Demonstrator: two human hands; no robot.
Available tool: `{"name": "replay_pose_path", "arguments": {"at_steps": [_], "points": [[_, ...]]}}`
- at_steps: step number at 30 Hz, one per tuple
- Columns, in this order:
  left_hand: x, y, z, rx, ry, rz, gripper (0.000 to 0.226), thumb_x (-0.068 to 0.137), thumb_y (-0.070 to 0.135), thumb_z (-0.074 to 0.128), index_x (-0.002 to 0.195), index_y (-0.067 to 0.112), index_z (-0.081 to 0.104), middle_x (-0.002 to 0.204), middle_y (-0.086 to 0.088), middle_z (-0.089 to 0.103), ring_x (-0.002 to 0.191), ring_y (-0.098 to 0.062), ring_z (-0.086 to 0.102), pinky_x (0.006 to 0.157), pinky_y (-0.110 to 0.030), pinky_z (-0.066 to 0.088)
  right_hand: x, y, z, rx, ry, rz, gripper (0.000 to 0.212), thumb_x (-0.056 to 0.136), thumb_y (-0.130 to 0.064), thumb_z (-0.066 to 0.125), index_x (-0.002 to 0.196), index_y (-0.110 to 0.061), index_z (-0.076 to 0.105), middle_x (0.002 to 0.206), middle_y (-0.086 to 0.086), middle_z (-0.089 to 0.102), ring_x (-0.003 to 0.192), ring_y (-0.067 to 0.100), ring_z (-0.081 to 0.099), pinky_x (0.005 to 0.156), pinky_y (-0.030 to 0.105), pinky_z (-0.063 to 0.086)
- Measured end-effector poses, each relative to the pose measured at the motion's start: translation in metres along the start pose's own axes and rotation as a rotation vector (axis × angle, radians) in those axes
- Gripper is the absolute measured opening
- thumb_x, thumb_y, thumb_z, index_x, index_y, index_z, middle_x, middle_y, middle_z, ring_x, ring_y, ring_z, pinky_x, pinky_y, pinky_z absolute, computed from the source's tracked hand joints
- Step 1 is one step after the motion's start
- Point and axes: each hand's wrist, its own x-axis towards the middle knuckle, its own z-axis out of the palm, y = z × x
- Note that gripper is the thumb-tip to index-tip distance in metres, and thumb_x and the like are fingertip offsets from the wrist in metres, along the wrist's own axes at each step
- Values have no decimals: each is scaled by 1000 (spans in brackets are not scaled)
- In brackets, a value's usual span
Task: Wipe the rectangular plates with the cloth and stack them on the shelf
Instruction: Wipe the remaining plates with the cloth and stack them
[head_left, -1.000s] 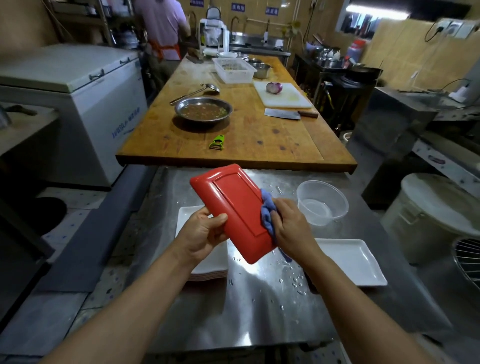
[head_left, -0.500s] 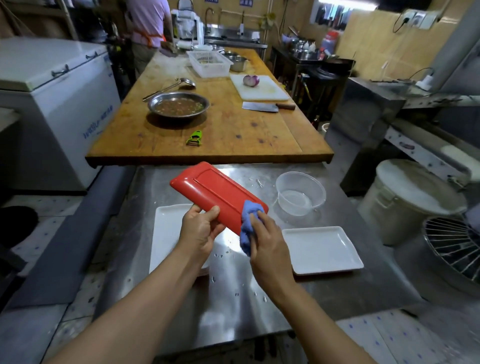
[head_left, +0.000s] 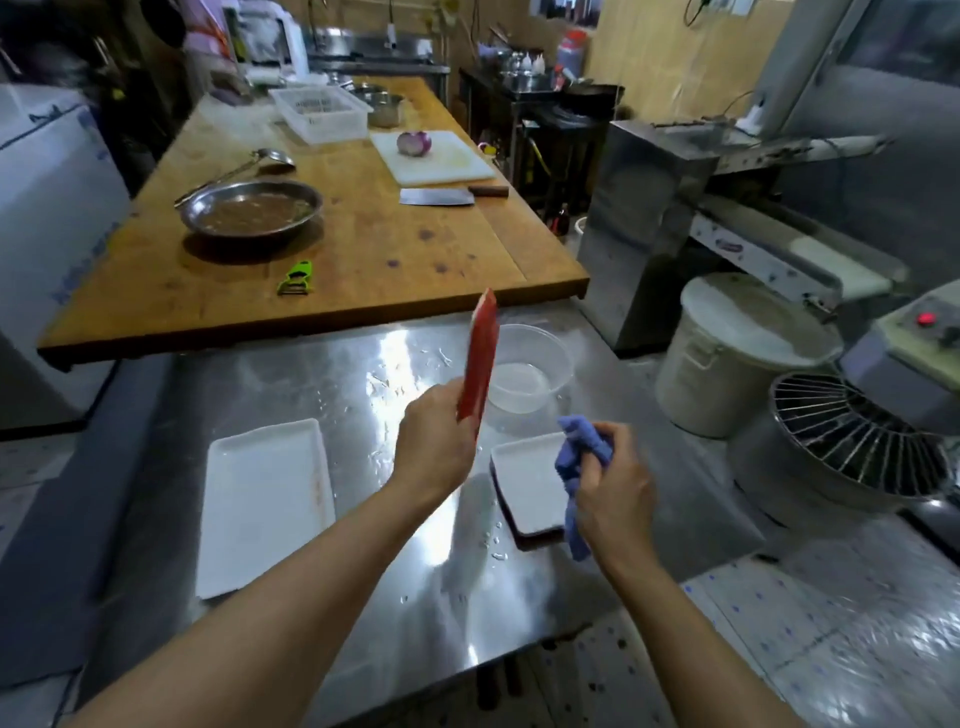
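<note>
Two hands work above the wet steel table (head_left: 311, 395) — the left hand (head_left: 434, 441) grips the red plate (head_left: 480, 358) edge-on, upright; the right hand (head_left: 610, 488), fingers curled, bunches the blue cloth (head_left: 579, 457) over a white plate (head_left: 530, 483).

Both forearms are bare, with no sleeves, gloves or jewellery.

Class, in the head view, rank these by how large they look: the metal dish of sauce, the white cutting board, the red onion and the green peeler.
Largest to smallest:
1. metal dish of sauce
2. white cutting board, close to the dish and farther from the camera, so that order is unsure
3. green peeler
4. red onion, close to the peeler
</note>
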Motion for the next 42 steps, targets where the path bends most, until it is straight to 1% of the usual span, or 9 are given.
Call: {"name": "replay_pose_path", "arguments": {"at_steps": [3, 5, 13, 22, 25, 27, 30, 35, 42], "points": [[-1, 13, 33, 334, -67, 191, 8, 87, 5, 50, 85, 13, 52, 84, -4, 44, 70, -31, 51, 57, -34, 37, 16, 24, -21, -27, 73, 112, 5, 92, -11, 50, 93, -16, 49, 91, 4, 60, 82, 20, 56, 65, 25, 38], [-4, 19, 53, 468, -149, 245, 14, 84, 0, 49, 89, 13, 51, 91, -5, 44, 72, -32, 53, 56, -33, 32, 24, 37, -32, -44, 112, 152, 6, 92, -11, 50, 92, -16, 48, 96, 7, 60, 85, 22, 55, 67, 27, 36], [-7, 26, 131, 838, -430, 433, 28, 90, -1, 39, 113, 4, 53, 117, -12, 44, 103, -31, 51, 62, -36, 34, 47, 80, -58, -48, 203, 258, 7, 93, -13, 51, 99, -14, 54, 95, 3, 58, 85, 19, 53, 72, 25, 36], [-15, 20, 184, 831, -544, 439, 26, 93, 5, 42, 115, 4, 57, 117, -12, 47, 105, -31, 49, 60, -36, 33, 57, 109, -64, -39, 244, 300, 8, 92, -13, 52, 95, -21, 52, 93, -2, 57, 85, 14, 54, 72, 23, 39], [-17, 19, 192, 823, -560, 433, 27, 95, 6, 38, 115, 3, 56, 117, -13, 46, 106, -32, 48, 61, -37, 33, 59, 115, -63, -50, 242, 302, 8, 93, -14, 52, 95, -21, 51, 91, -4, 55, 80, 9, 51, 60, 8, 35], [-17, 16, 195, 825, -580, 421, 25, 95, 4, 37, 114, 3, 53, 116, -13, 45, 105, -32, 47, 60, -37, 32, 60, 117, -63, -47, 236, 314, 7, 93, -14, 52, 95, -20, 52, 90, -5, 55, 73, 2, 50, 55, 5, 37], [-19, 9, 197, 814, -601, 409, 26, 96, 8, 36, 119, 7, 48, 117, -12, 43, 105, -30, 45, 60, -36, 32, 60, 119, -64, -33, 227, 319, 7, 93, -14, 52, 94, -21, 51, 87, -8, 53, 74, -3, 50, 53, 5, 39], [-22, -1, 198, 798, -626, 399, 32, 98, 16, 37, 129, 15, 41, 120, -11, 41, 110, -30, 42, 60, -35, 32, 61, 119, -61, -23, 217, 328, 6, 94, -15, 51, 95, -21, 51, 82, -15, 51, 74, 1, 52, 56, 9, 37], [-17, -5, 193, 696, -673, 363, 24, 95, 20, 42, 118, 16, 45, 115, -9, 42, 107, -29, 43, 61, -35, 32, 59, 108, -48, -8, 184, 326, 7, 94, -16, 50, 96, -22, 50, 86, -11, 52, 83, 10, 55, 63, 15, 40]]}}
